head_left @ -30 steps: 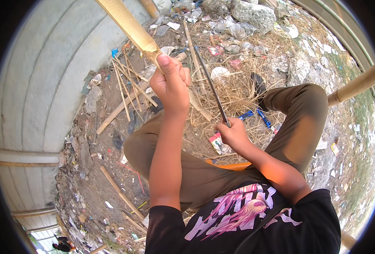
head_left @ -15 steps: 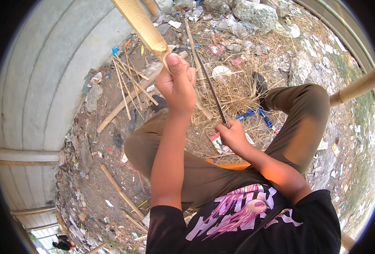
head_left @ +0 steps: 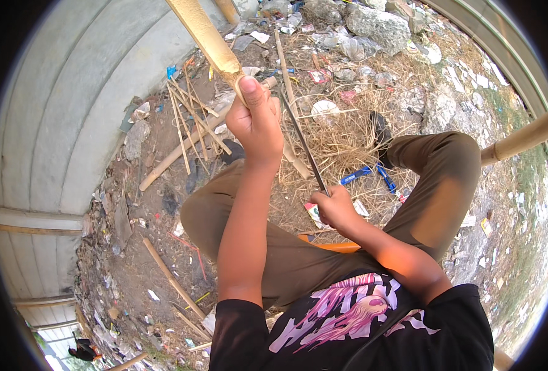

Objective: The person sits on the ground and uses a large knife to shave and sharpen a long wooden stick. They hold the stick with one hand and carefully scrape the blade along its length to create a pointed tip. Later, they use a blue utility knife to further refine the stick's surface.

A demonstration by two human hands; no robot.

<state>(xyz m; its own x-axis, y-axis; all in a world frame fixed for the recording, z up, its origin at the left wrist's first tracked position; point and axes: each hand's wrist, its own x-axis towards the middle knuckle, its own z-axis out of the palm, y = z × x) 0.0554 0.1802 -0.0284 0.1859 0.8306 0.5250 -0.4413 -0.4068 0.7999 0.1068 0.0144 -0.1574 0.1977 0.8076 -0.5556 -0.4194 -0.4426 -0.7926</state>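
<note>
I am looking down at dirt ground [head_left: 286,207], where dry straw [head_left: 351,148] is lying in front of me. To my left, thin bamboo strips [head_left: 200,117] are crossing one another; farther ahead, a large grey rock [head_left: 379,29] is resting among scattered litter [head_left: 353,49].

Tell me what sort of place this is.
Probably a rough outdoor lot or yard: there's litter-strewn dirt ground, a patch of dry straw, and a grey panelled wall along the left.
</note>
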